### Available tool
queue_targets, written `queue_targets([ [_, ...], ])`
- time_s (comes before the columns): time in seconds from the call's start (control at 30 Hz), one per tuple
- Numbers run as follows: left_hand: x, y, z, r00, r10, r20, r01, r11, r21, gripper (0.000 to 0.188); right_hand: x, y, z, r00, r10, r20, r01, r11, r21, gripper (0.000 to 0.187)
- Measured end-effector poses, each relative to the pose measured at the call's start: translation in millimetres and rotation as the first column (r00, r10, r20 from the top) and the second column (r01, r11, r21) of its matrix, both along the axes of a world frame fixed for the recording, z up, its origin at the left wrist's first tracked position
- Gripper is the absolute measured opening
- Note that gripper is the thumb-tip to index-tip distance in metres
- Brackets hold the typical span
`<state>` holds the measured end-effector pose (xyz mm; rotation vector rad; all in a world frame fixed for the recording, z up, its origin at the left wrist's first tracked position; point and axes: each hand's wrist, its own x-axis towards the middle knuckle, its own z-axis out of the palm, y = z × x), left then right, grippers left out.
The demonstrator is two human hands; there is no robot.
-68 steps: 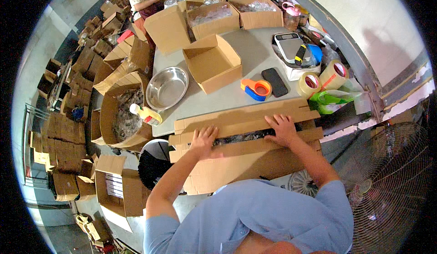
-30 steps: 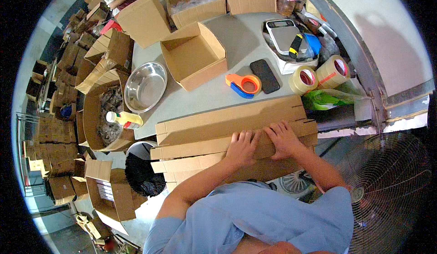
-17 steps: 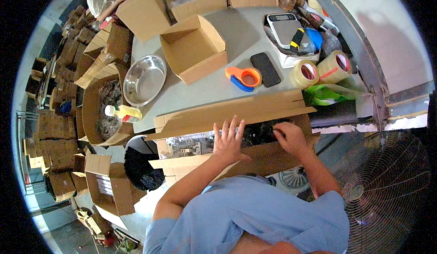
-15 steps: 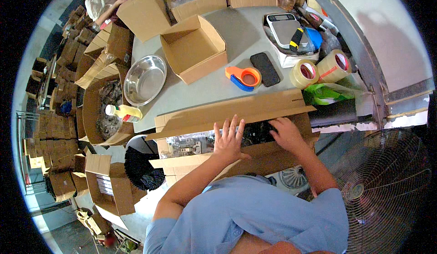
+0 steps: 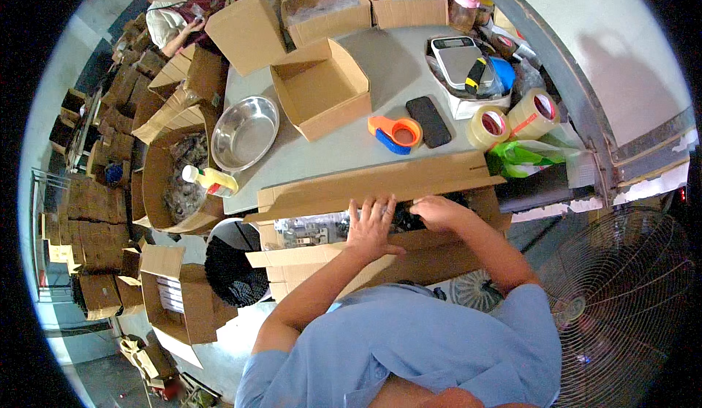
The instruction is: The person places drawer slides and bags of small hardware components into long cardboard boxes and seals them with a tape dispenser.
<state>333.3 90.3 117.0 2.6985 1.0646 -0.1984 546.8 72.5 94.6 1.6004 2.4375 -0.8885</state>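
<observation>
Directly in front of me is a long cardboard box (image 5: 314,256) with its flaps folded out. Metal parts in clear plastic (image 5: 301,232) fill its left end, and small dark pieces (image 5: 479,200) lie in its right end. My left hand (image 5: 371,229) rests over the middle of the contents, palm down, fingers stretched and apart. Just to the right of it, my right hand (image 5: 437,213) reaches into the box. Its fingers are curled inward, and whatever they pinch among the dark pieces is hidden.
Beyond the box stand a steel bowl (image 5: 245,133), an open carton (image 5: 322,93), an orange-and-blue tape dispenser (image 5: 395,134), a phone (image 5: 428,122), a scale (image 5: 457,61) and tape rolls (image 5: 488,128). A yellow bottle (image 5: 210,180) is at left, a fan (image 5: 621,291) at right. A co-worker (image 5: 172,20) is far left.
My right hand has moved left toward my left hand, and its fingers have curled in. My left hand stays over the contents, fingers slightly more bent. The view has shifted a little.
</observation>
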Motion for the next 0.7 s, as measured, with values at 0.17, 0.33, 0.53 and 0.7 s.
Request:
queue_targets([
  [0.17, -5, 4, -20, 0.994, -0.081, 0.077, 0.084, 0.995, -0.044, 0.092, 10, -22, 34, 0.918, -0.358, -0.167, 0.347, 0.933, -0.096, 0.059],
  [0.33, 8, 7, -20, 0.978, -0.208, -0.003, 0.208, 0.978, 0.005, 0.081, 10, -48, 22, 0.928, -0.142, 0.345, 0.1, 0.985, 0.138, 0.126],
  [0.53, 8, 5, -29, 0.959, -0.278, 0.061, 0.276, 0.96, 0.044, 0.08, 14, -37, 7, 0.939, -0.068, 0.336, 0.023, 0.99, 0.138, 0.121],
  [0.7, 8, 9, -33, 0.92, -0.352, 0.171, 0.335, 0.935, 0.12, 0.074, 35, 6, -19, 0.891, -0.387, -0.235, 0.382, 0.922, -0.069, 0.072],
])
